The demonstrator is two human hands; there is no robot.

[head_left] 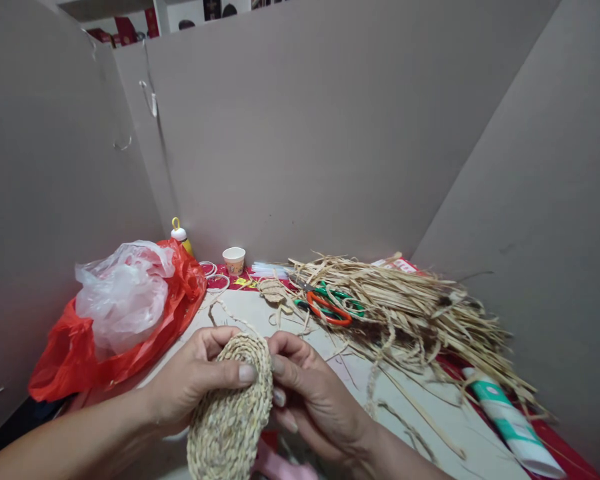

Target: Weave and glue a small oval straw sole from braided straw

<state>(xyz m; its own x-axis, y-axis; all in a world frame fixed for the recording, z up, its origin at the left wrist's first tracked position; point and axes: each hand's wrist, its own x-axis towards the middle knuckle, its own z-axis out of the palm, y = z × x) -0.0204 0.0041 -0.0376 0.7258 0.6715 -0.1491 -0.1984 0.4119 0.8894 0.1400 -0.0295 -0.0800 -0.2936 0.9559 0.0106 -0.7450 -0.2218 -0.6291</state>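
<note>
An oval piece of coiled straw braid (227, 427) is held up in front of me, its rows stitched or wound closely together. My left hand (200, 373) grips it, thumb flat on its face and fingers behind. At its right edge, my right hand (315, 393) pinches with thumb and forefinger; whether a needle or thread sits between those fingertips cannot be made out. A thin braid strand (230, 313) trails from the top of the piece onto the table. Below the hands lies a pink object (283, 465), partly hidden.
Dry straw (410, 293) is heaped at the right, with orange-handled scissors (330, 309) on its near side. A red plastic bag (65, 353) holding a clear bag (125, 293) lies left. A paper cup (234, 261) stands behind; a green-white roll (513, 420) lies right. Grey partitions (300, 133) enclose the table.
</note>
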